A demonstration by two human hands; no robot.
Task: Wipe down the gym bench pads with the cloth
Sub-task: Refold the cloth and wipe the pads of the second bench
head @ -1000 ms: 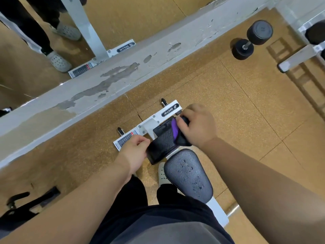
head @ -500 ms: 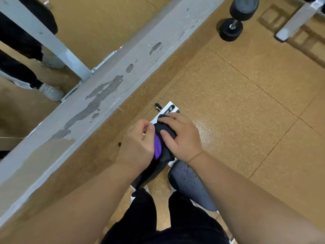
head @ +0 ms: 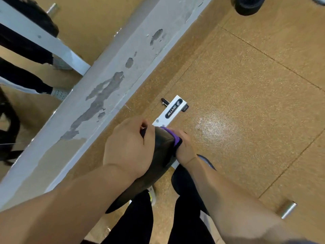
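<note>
A black bench pad [head: 162,150] stands tilted in the middle of the head view. My left hand [head: 128,148] grips its left side and upper edge, with the fingers curled over it. My right hand [head: 184,147] holds a purple cloth [head: 173,136] against the pad's right edge. Only a strip of the cloth shows between the fingers and the pad. A sliver of the grey seat pad [head: 206,160] peeks out behind my right forearm. My arms and black trousers hide the remainder of the bench.
The bench's white foot bar [head: 173,110] lies on the brown speckled floor just beyond my hands. A chipped white ledge [head: 112,71] runs diagonally under a mirror at the left. A black dumbbell [head: 248,4] sits top right, and a metal peg [head: 286,208] lower right.
My right hand has slid the cloth from the pad's top down to its right edge. My left hand has spread further over the pad's left side. The view has moved closer.
</note>
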